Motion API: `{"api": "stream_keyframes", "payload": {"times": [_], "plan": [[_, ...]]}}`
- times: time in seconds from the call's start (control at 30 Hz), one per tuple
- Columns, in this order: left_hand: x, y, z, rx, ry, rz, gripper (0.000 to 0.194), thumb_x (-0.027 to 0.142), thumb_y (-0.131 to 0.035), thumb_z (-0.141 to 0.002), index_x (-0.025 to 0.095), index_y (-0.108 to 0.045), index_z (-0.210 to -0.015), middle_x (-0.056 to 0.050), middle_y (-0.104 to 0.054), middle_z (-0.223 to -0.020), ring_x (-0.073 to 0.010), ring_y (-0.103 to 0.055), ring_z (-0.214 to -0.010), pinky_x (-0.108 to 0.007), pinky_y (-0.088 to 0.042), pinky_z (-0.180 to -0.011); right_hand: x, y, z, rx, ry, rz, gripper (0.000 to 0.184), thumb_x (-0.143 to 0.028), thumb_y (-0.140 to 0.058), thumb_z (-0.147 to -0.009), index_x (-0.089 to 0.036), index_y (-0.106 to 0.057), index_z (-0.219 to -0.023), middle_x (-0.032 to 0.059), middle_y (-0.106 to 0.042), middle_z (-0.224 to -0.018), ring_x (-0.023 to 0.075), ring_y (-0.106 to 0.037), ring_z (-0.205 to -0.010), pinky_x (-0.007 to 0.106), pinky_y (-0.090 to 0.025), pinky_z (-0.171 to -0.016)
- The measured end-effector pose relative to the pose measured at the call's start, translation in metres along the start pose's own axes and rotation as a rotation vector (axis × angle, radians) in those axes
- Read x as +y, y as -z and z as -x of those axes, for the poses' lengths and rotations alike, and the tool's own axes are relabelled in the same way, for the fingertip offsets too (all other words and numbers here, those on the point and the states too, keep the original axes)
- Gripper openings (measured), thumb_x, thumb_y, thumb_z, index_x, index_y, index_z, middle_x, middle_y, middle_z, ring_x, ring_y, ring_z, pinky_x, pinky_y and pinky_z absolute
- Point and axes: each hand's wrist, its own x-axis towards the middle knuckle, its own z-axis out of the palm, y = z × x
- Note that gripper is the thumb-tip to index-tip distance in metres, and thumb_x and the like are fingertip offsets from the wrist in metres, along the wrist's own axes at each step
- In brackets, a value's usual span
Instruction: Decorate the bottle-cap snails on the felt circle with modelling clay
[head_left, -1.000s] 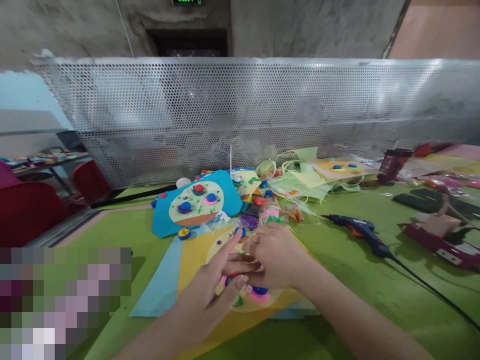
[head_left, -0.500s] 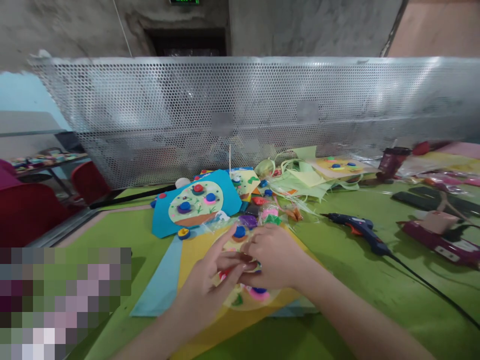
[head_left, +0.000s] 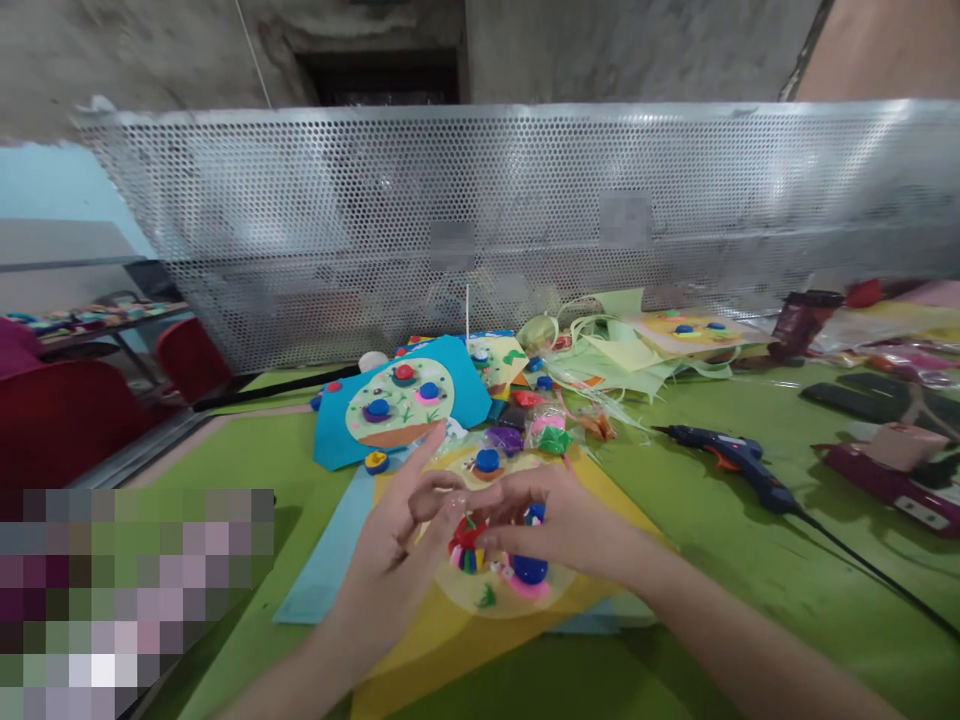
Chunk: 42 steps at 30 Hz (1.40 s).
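Observation:
My left hand (head_left: 401,545) is over the yellow sheet (head_left: 420,650), index finger raised, thumb and other fingers pinched together. Whatever is in that pinch is too small to make out. My right hand (head_left: 566,520) reaches in from the right, its fingers bent and its thumb apart from the index finger, which meets the left thumb. Below the fingertips lies a red clay piece (head_left: 465,535) with a green stem and a striped, many-coloured part. It sits on a pale round panel (head_left: 469,595) with a blue cap (head_left: 529,570) ringed in pink and another blue cap (head_left: 487,461).
Behind lies a blue card (head_left: 337,440) with caps on a pale oval. Bagged clay, purple (head_left: 504,440) and green (head_left: 555,441), sits beyond my hands. To the right are a glue gun (head_left: 731,460) with its cord and a maroon power strip (head_left: 885,490). A perforated metal screen (head_left: 525,200) stands behind.
My hands have drawn slightly apart and the right fingers have opened out, uncovering the red piece, its striped part and the pink-ringed blue cap. The view has shifted slightly.

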Motion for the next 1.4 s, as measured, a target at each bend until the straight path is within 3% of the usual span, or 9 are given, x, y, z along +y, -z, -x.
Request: {"api": "stream_keyframes", "payload": {"times": [0.17,0.47,0.57,0.63,0.73,0.93,1.2,1.3,1.4], "plan": [[0.0,-0.002,0.001,-0.064,-0.004,0.017,0.065,0.04,-0.048,-0.09,0.028,-0.013,-0.143,-0.003,-0.067,-0.108,-0.0166,-0.056,-0.11,-0.032,-0.042,-0.096,0.001,-0.002,-0.003,-0.035,-0.025,-0.301,0.02,-0.031,-0.07,-0.069,-0.015,-0.069,-0.082,-0.0008,-0.065,-0.063,0.0084,-0.059,-0.053,0.021,-0.048,-0.057],[0.001,0.002,0.002,-0.089,-0.019,0.051,0.058,0.039,-0.045,-0.092,0.03,-0.016,-0.142,-0.003,-0.062,-0.122,-0.0155,-0.051,-0.118,-0.03,-0.043,-0.096,0.001,-0.004,-0.002,0.008,-0.045,-0.396,0.019,-0.03,-0.074,-0.066,-0.013,-0.066,-0.068,-0.0011,-0.065,-0.056,0.0073,-0.059,-0.049,0.019,-0.048,-0.052],[0.001,0.007,0.0,-0.037,-0.098,-0.068,0.044,0.035,-0.052,-0.089,0.029,-0.041,-0.131,-0.003,-0.059,-0.125,-0.0187,-0.048,-0.12,-0.034,-0.037,-0.102,0.0,-0.003,-0.003,0.028,-0.064,-0.392,0.023,-0.034,-0.076,-0.064,-0.013,-0.065,-0.065,-0.001,-0.065,-0.055,0.0077,-0.059,-0.047,0.02,-0.048,-0.05],[0.001,0.008,-0.001,0.018,-0.156,-0.099,0.039,0.031,-0.059,-0.084,0.025,-0.05,-0.122,-0.004,-0.065,-0.114,-0.0203,-0.051,-0.115,-0.037,-0.036,-0.102,-0.002,-0.002,-0.004,0.033,-0.073,-0.383,0.026,-0.036,-0.076,-0.063,-0.014,-0.064,-0.065,-0.001,-0.065,-0.056,0.0078,-0.059,-0.048,0.02,-0.048,-0.051],[0.002,0.005,-0.003,0.083,-0.196,-0.015,0.052,0.025,-0.064,-0.08,0.024,-0.041,-0.126,0.001,-0.072,-0.088,-0.0184,-0.056,-0.102,-0.036,-0.042,-0.094,-0.004,-0.001,-0.004,0.021,-0.088,-0.375,0.027,-0.039,-0.075,-0.063,-0.014,-0.064,-0.064,-0.0015,-0.065,-0.055,0.0073,-0.059,-0.048,0.02,-0.048,-0.052],[0.003,0.002,-0.005,0.117,-0.215,0.043,0.061,0.018,-0.068,-0.075,0.028,-0.037,-0.126,0.006,-0.071,-0.072,-0.0164,-0.057,-0.091,-0.031,-0.046,-0.084,-0.002,0.0,-0.002,0.011,-0.089,-0.382,0.027,-0.039,-0.075,-0.063,-0.015,-0.064,-0.065,-0.0013,-0.066,-0.057,0.008,-0.06,-0.049,0.021,-0.05,-0.052],[-0.001,0.006,-0.006,0.147,-0.232,-0.044,0.027,0.021,-0.071,-0.073,0.028,-0.06,-0.097,0.004,-0.069,-0.07,-0.018,-0.055,-0.09,-0.033,-0.044,-0.086,0.001,0.001,-0.002,0.022,-0.086,-0.335,0.027,-0.04,-0.074,-0.065,-0.015,-0.065,-0.068,-0.0003,-0.066,-0.059,0.0086,-0.06,-0.051,0.021,-0.05,-0.054],[0.001,0.004,-0.007,0.163,-0.204,-0.032,0.041,0.022,-0.072,-0.072,0.027,-0.055,-0.108,0.003,-0.07,-0.069,-0.0193,-0.056,-0.09,-0.035,-0.045,-0.085,0.001,0.003,0.0,-0.003,-0.084,-0.287,0.026,-0.038,-0.074,-0.065,-0.015,-0.065,-0.069,0.0006,-0.067,-0.062,0.01,-0.061,-0.054,0.023,-0.05,-0.056],[0.003,0.001,-0.007,0.163,-0.138,-0.039,0.06,0.024,-0.072,-0.071,0.024,-0.042,-0.124,0.003,-0.071,-0.067,-0.0208,-0.058,-0.092,-0.037,-0.045,-0.086,0.0,0.014,0.002,-0.02,-0.072,-0.081,0.022,-0.037,-0.068,-0.073,-0.016,-0.066,-0.078,0.0021,-0.069,-0.069,0.0125,-0.063,-0.06,0.023,-0.05,-0.057]]}}
